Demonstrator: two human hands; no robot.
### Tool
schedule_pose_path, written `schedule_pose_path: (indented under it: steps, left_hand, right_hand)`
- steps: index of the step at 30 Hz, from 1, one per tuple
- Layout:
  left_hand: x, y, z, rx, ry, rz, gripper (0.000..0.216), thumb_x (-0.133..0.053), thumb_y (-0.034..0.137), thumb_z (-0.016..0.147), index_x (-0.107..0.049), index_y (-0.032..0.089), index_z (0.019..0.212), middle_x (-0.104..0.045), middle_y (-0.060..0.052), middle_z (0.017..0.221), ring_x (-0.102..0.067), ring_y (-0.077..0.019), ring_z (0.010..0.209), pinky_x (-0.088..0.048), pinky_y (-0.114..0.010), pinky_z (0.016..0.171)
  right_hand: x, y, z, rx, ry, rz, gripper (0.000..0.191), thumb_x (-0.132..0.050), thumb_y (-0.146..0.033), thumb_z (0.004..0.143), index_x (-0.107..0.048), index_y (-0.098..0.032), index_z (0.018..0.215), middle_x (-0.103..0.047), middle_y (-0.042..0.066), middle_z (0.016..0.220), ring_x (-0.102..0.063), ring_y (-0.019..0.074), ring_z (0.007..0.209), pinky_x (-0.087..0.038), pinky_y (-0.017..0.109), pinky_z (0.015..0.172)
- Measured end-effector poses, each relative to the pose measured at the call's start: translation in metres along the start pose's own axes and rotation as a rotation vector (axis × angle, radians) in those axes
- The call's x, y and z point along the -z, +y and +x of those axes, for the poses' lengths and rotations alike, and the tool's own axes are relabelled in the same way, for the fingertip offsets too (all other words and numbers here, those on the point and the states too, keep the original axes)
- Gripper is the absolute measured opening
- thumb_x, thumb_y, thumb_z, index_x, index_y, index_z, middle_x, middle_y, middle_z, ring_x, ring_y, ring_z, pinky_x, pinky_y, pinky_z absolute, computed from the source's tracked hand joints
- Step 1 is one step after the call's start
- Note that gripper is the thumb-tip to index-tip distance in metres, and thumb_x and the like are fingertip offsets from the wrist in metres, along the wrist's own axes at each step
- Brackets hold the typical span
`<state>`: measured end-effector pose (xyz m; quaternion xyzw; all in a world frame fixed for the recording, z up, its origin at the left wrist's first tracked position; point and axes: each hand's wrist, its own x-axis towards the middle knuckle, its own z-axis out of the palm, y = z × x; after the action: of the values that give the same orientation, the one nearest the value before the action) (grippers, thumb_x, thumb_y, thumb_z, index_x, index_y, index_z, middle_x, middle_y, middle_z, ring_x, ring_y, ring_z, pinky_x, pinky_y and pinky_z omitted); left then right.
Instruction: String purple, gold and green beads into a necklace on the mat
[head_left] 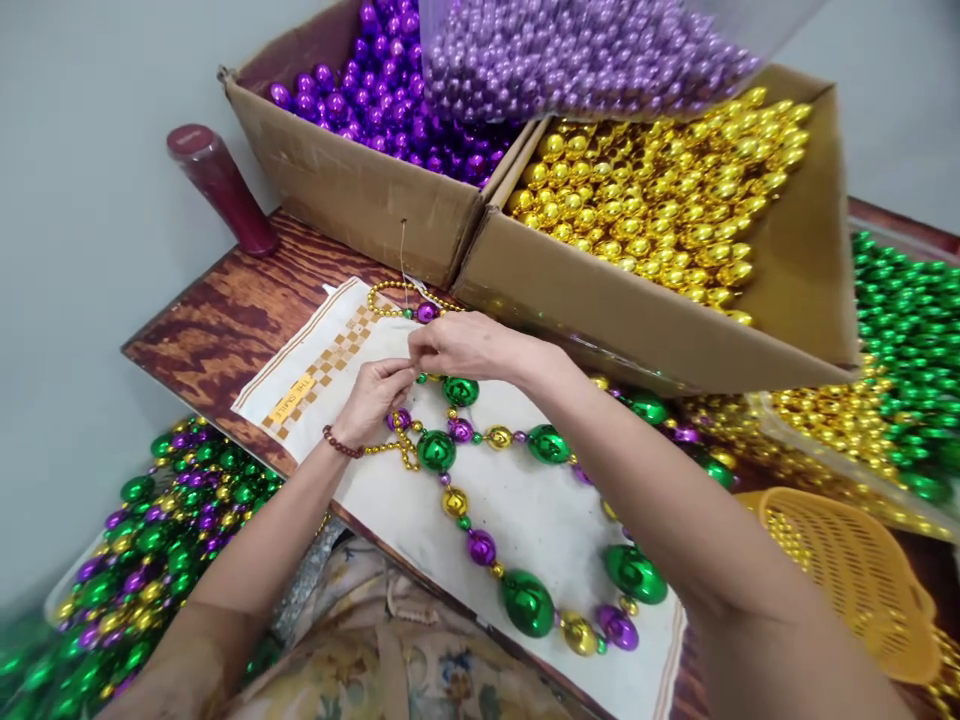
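Note:
A necklace (528, 603) of large and small green, gold and purple beads lies in a loop on a white cloth (540, 510). At its upper left end, my left hand (375, 392) pinches the strand beside a small green bead. My right hand (469, 345) is closed with its fingertips against those of my left, at the same spot on the strand. What lies exactly between the fingertips is hidden. Just beyond my hands rests a strand of small gold beads (382, 290) with a purple bead (427, 312). A short gold strand (409, 450) hangs by my left wrist.
Cardboard boxes of purple beads (330, 105) and gold beads (637, 200) stand behind, with a bag of lilac beads (585, 55) across them. A red bottle (225, 190) is at left. An orange basket (855, 570) and green beads (915, 350) are at right. Finished-looking strands (172, 530) heap lower left.

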<state>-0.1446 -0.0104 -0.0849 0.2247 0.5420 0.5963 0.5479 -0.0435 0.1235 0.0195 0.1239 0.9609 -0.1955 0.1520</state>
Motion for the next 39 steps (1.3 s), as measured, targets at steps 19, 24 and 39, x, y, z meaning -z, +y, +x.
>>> schedule_pose_path:
  steps: [19, 24, 39]
  left_hand:
    - [0.013, 0.009, 0.007, 0.053, 0.014, 0.138, 0.03, -0.08, 0.039, 0.066, -0.076, 0.011, 0.075, -0.051, 0.003, 0.052, -0.043, -0.0051, 0.048, -0.031, -0.018, 0.047]
    - [0.024, 0.004, 0.004, 0.101, 0.005, 0.192, 0.029, -0.08, 0.038, 0.068, -0.079, 0.012, 0.081, -0.068, -0.005, 0.065, -0.061, -0.0121, 0.067, -0.047, -0.023, 0.067]
    - [0.03, 0.005, -0.003, 0.179, -0.118, 0.19, 0.028, -0.08, 0.037, 0.073, -0.079, 0.012, 0.087, -0.072, -0.006, 0.071, -0.063, -0.0134, 0.068, -0.048, -0.025, 0.069]
  right_hand:
    - [-0.065, 0.022, 0.001, -0.138, 0.294, 0.316, 0.021, -0.056, -0.021, 0.091, -0.072, -0.021, 0.104, -0.075, 0.005, 0.098, -0.067, 0.0195, 0.088, -0.04, 0.026, 0.07]
    - [-0.069, 0.035, -0.004, -0.215, 0.469, 0.439, 0.019, -0.057, -0.021, 0.09, -0.075, -0.019, 0.086, -0.071, 0.001, 0.074, -0.063, 0.016, 0.071, -0.036, 0.025, 0.065]
    - [-0.068, 0.031, -0.007, -0.116, 0.449, 0.597, 0.018, -0.056, -0.018, 0.088, -0.072, -0.015, 0.079, -0.063, -0.001, 0.063, -0.055, 0.0123, 0.064, -0.032, 0.024, 0.064]
